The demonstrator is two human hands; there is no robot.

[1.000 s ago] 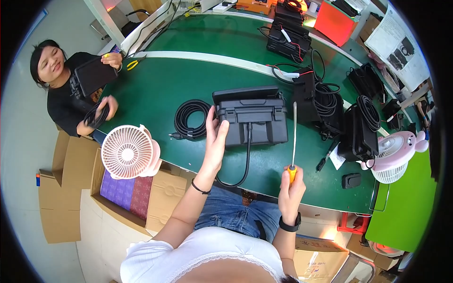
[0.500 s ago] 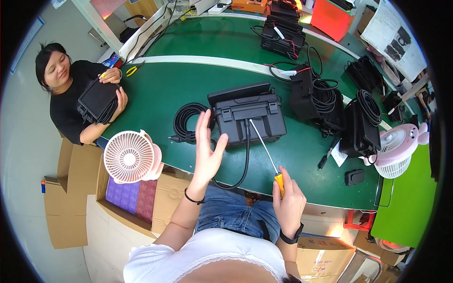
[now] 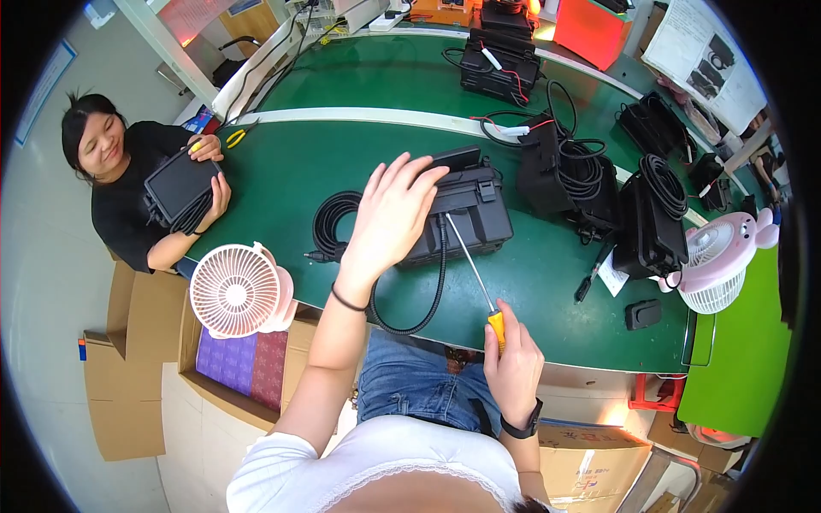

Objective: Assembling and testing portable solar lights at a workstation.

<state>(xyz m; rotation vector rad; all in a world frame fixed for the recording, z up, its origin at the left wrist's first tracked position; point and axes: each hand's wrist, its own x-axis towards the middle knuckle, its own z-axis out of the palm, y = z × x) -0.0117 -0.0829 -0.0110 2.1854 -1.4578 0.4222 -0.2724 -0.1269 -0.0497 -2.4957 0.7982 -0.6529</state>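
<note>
1. Your left hand [image 3: 392, 214] is raised over the black box-shaped device [image 3: 466, 214], fingers spread open, fingertips at the device's far left top edge; can't tell if they touch.
2. Your right hand [image 3: 511, 363] is closed around the yellow handle of a screwdriver [image 3: 475, 278], near the table's near edge; the shaft slants far-left, tip at the device's near face.
3. The device sits mid-table on the green work surface [image 3: 342, 162], with a black corrugated hose [image 3: 423, 312] looping off its near side.
4. Coiled black cable [image 3: 332, 221] lies just left of the device.
5. White desk fan [image 3: 239, 291] stands near-left, at the table edge.
6. Another person [image 3: 141, 192] at far left holds a flat black unit [image 3: 178, 182].
7. Pink fan [image 3: 714, 261] sits at right.
</note>
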